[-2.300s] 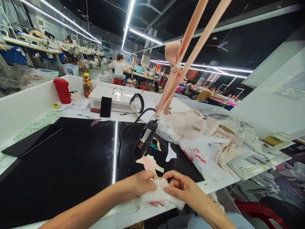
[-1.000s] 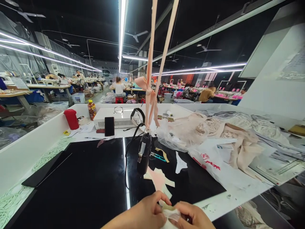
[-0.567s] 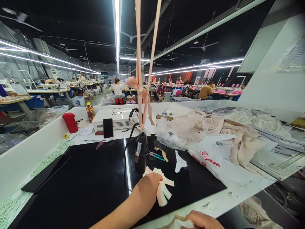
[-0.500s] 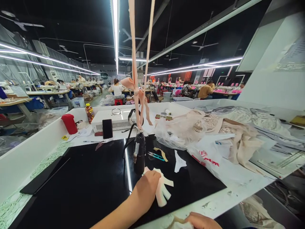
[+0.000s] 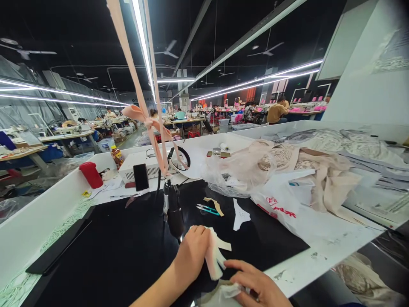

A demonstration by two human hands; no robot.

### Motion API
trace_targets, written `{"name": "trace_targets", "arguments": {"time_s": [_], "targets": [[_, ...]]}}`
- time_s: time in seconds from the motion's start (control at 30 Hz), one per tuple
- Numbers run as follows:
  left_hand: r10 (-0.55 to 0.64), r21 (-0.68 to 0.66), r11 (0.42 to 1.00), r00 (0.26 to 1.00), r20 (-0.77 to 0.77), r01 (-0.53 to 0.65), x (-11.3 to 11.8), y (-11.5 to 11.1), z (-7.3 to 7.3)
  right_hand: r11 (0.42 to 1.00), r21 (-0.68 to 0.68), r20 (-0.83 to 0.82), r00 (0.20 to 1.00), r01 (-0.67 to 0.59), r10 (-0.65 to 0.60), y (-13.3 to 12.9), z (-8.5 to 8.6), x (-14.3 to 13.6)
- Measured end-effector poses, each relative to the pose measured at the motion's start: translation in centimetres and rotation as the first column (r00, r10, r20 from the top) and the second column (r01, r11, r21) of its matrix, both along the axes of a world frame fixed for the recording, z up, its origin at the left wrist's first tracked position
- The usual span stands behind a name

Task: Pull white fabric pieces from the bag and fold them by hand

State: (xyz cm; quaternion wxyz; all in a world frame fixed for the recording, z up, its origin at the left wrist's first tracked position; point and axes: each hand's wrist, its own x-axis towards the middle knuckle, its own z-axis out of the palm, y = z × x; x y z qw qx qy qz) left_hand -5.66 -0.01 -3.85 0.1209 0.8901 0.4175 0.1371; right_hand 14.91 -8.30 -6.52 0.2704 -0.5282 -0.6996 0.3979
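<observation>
My left hand (image 5: 193, 247) is closed over one end of cream cut fabric pieces (image 5: 214, 260), which fan out to the right on the black work surface. At the lower edge, my right hand (image 5: 255, 281) has its index finger stretched toward the strip ends. Its other fingers are curled on a crumpled, whitish sheer material (image 5: 223, 294); a small shiny bit shows between them, too hidden to name. Just behind my left hand, a black handheld tool (image 5: 174, 211) hangs tilted from a knotted peach fabric strip (image 5: 148, 123).
Teal thread snips (image 5: 207, 209), a tan curved piece (image 5: 214, 206) and a white cut pattern piece (image 5: 240, 214) lie beyond the hands. Plastic bags (image 5: 277, 204) and beige fabric crowd the right. A white box unit (image 5: 128, 168), phone (image 5: 140, 177) and red container (image 5: 91, 175) stand behind.
My right hand has come up from the bottom edge toward the cream pieces, bringing the sheer material. The hanging tool has swung left and tilted. My left hand stays on the pieces.
</observation>
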Motion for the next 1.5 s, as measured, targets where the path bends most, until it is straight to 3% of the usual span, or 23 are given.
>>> {"name": "trace_targets", "arguments": {"time_s": [0.13,0.3,0.53,0.93,1.2,1.33,1.5], "targets": [[0.020,-0.024,1.000,1.000,0.001,-0.020,0.0,0.2,0.0,0.998,0.064,0.049,0.999,0.017,-0.020,1.4,0.1,-0.4],[0.037,-0.043,0.998,0.999,0.018,-0.036,-0.1,0.5,-0.6,0.998,0.051,0.075,0.997,-0.040,0.037,2.4,0.5,-0.6],[0.057,-0.056,0.997,0.997,0.052,-0.054,-0.3,0.8,-1.6,0.998,0.010,0.066,0.995,-0.070,0.069,2.5,-0.1,-0.8],[0.110,-0.134,0.987,0.977,0.182,-0.086,-0.1,0.0,-0.4,0.998,-0.028,0.066,0.996,-0.064,0.066,2.7,-0.2,-0.9],[0.224,-0.287,0.945,0.948,0.225,-0.155,-0.7,0.7,0.9,0.997,-0.049,0.044,0.997,-0.066,0.069,2.7,-0.1,-0.8],[0.255,-0.340,0.923,0.948,0.191,-0.180,-0.4,1.3,0.8,0.996,-0.048,0.033,0.997,-0.070,0.072,2.6,0.0,-0.8],[0.277,-0.293,0.929,0.951,0.138,-0.228,0.4,1.7,0.0,0.997,-0.037,0.053,0.996,-0.063,0.065,2.6,-0.2,-0.9]]}}
